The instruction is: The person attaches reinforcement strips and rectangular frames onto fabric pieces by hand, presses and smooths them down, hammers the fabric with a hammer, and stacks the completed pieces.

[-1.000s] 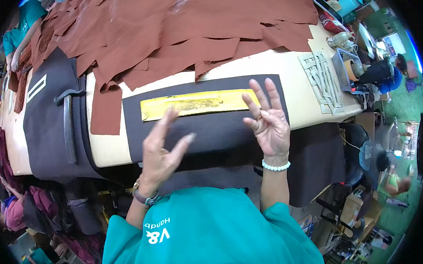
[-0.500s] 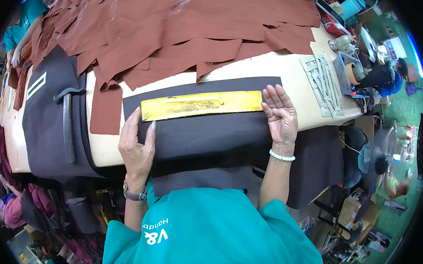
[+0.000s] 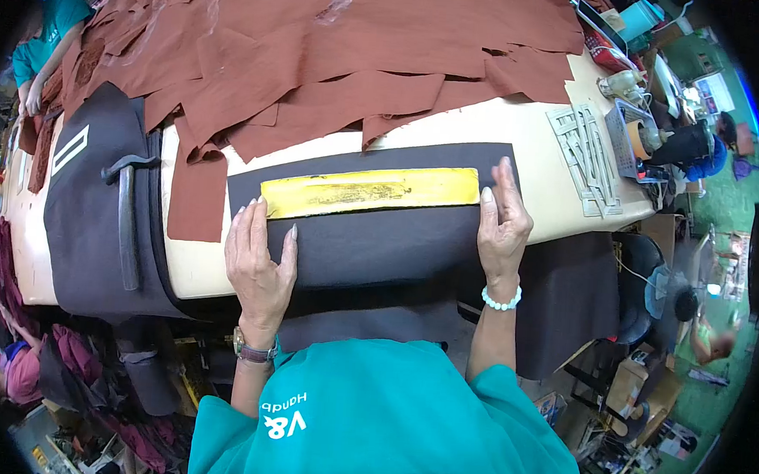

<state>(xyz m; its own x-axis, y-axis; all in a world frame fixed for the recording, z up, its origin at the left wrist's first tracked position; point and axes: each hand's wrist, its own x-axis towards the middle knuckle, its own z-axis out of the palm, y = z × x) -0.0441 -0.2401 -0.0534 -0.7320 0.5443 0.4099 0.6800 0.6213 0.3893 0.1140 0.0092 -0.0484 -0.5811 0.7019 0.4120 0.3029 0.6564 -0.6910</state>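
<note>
Yellow bar (image 3: 371, 193) is laid flat on the dark sheet (image 3: 366, 252) between the two hands, its left end met by the fingertips of the left hand (image 3: 260, 263), whose fingers are held close together with the thumb spread apart below the bar's near edge. At the bar's right end the right hand (image 3: 505, 233) is turned on its side, fingers raised and thumb set just beside that end; whether the thumb is touching cannot be told. Beyond the bar, reddish-brown pieces (image 3: 356, 34) are spread, while a hammer (image 3: 126, 215) is placed well to its left and pale narrow strips (image 3: 587, 160) to its right.
</note>
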